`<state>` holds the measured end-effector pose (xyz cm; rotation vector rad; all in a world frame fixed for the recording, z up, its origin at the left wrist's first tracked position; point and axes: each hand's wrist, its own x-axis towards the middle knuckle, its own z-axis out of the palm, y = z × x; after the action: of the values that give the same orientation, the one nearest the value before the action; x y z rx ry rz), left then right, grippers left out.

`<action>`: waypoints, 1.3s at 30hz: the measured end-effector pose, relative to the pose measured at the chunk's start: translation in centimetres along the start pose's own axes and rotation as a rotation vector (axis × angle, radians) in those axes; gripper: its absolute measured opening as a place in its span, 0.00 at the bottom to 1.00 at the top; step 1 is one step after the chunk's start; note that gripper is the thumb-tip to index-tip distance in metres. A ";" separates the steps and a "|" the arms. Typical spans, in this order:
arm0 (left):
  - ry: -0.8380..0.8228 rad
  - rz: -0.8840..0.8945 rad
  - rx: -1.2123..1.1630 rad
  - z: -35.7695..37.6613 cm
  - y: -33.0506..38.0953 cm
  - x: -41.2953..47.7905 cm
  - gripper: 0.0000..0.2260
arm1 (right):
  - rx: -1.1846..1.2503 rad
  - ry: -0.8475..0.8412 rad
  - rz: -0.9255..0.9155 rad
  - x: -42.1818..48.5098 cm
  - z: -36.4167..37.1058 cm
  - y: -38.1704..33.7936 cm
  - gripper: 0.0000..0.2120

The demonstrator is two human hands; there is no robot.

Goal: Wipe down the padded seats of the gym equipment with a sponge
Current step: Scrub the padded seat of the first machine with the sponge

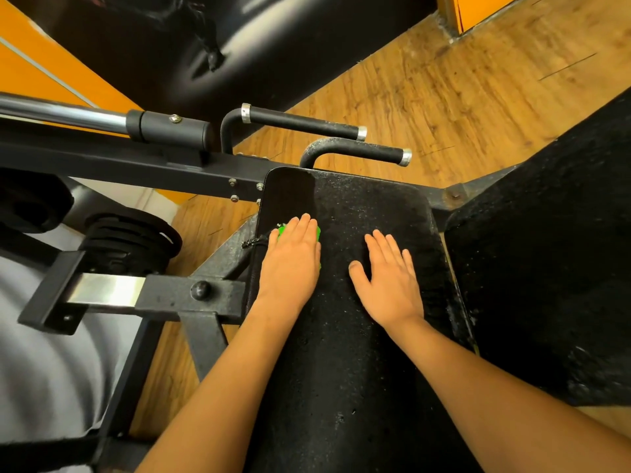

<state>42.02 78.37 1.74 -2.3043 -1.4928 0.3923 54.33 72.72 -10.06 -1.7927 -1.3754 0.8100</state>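
Note:
A long black padded seat point(368, 206) runs from the bottom of the view up to the middle. Its surface is dusty and speckled, except for a darker, glossy strip along its far left side. My left hand point(292, 261) lies flat on a bright green sponge point(318, 232) near the seat's left edge, and only slivers of green show around the fingers. My right hand point(389, 281) rests flat on the pad to the right, fingers spread, with nothing under it.
Two black handle bars point(307, 122) point(362, 151) with silver end caps stick out beyond the seat's far end. The black steel frame point(191, 295), a chrome bar and stacked weight plates point(133, 240) stand at the left. Another black pad point(553, 261) slopes at the right. Below is wood-look floor.

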 end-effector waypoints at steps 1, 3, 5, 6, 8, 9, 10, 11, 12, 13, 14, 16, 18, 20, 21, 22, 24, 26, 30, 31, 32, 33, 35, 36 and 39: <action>-0.006 0.002 -0.001 0.0 0.0 -0.3 0.22 | 0.003 0.000 0.000 0.0 -0.1 0.0 0.31; -0.009 0.011 0.000 0.0 -0.1 -0.6 0.22 | 0.007 0.003 -0.002 -0.1 -0.1 0.0 0.31; -0.009 0.024 -0.007 -0.1 -0.3 -0.6 0.22 | 0.010 0.010 -0.004 -0.1 -0.1 -0.1 0.31; -0.009 0.029 -0.008 -0.2 -0.4 -0.5 0.22 | 0.009 0.014 -0.005 -0.1 0.0 0.0 0.31; -0.005 0.032 0.001 -0.2 -0.4 0.0 0.22 | 0.006 0.015 -0.005 0.0 0.1 0.0 0.31; -0.003 0.028 0.001 -0.2 -0.4 0.4 0.22 | 0.007 0.014 -0.005 0.0 0.1 0.0 0.31; 0.000 0.022 -0.001 -0.2 -0.4 0.8 0.22 | 0.008 0.013 -0.005 0.0 0.1 0.0 0.31; 0.001 0.017 -0.001 -0.2 -0.4 1.2 0.22 | 0.009 0.014 -0.004 0.0 0.1 0.1 0.31; 0.000 0.014 -0.001 -0.2 -0.4 1.6 0.22 | 0.009 0.015 -0.003 0.0 0.1 0.1 0.31; -0.002 0.012 -0.003 -0.2 -0.3 1.7 0.22 | 0.008 0.015 -0.003 0.0 0.2 0.1 0.31; -0.006 0.012 -0.008 -0.2 -0.3 1.7 0.22 | 0.009 0.015 -0.003 0.0 0.2 0.1 0.31; -0.012 0.018 -0.013 -0.3 -0.3 1.0 0.23 | 0.013 0.013 -0.004 0.0 0.1 0.1 0.31; -0.007 0.023 -0.020 -0.3 -0.4 -0.4 0.23 | 0.015 0.011 -0.004 -0.1 0.0 0.0 0.31; -0.009 0.018 -0.038 -0.4 -0.4 -1.7 0.23 | 0.015 0.009 -0.003 -0.1 0.0 0.0 0.31; -0.014 0.014 -0.047 -0.4 -0.2 -2.3 0.23 | 0.015 0.008 -0.003 -0.1 0.0 0.0 0.31; -0.019 0.011 -0.056 -0.4 -0.1 -2.9 0.23 | 0.014 0.008 -0.002 -0.1 0.0 -0.1 0.31; -0.029 0.010 -0.061 -0.3 0.2 -4.0 0.23 | 0.012 0.007 -0.002 -0.1 0.0 -0.1 0.31; -0.025 0.019 -0.051 -0.1 0.4 -5.4 0.23 | 0.010 0.006 -0.002 -0.2 0.0 0.0 0.31; -0.010 0.022 -0.046 -0.1 0.5 -6.7 0.22 | 0.007 0.015 -0.006 -0.1 0.1 0.0 0.31; -0.018 0.028 -0.046 -0.2 0.6 -6.5 0.23 | 0.005 0.017 -0.005 -0.1 0.1 0.1 0.31; -0.029 0.035 -0.045 -0.2 0.6 -6.3 0.23 | 0.004 0.018 -0.003 0.0 0.2 0.1 0.31; -0.036 0.043 -0.041 -0.2 0.5 -6.1 0.23 | 0.003 0.019 -0.001 0.1 0.2 0.1 0.31; -0.032 0.045 -0.032 -0.4 0.5 -5.8 0.23 | 0.000 0.028 -0.002 0.1 0.3 0.1 0.31; -0.027 0.038 -0.033 -0.4 0.5 -5.6 0.23 | -0.001 0.032 -0.003 0.1 0.4 0.1 0.31; -0.031 0.023 -0.040 -0.7 0.9 -4.8 0.23 | -0.002 0.035 0.002 0.1 0.4 0.1 0.30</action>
<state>41.07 73.55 2.10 -2.3586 -1.5038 0.4097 54.08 72.84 -10.33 -1.8019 -1.3529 0.7743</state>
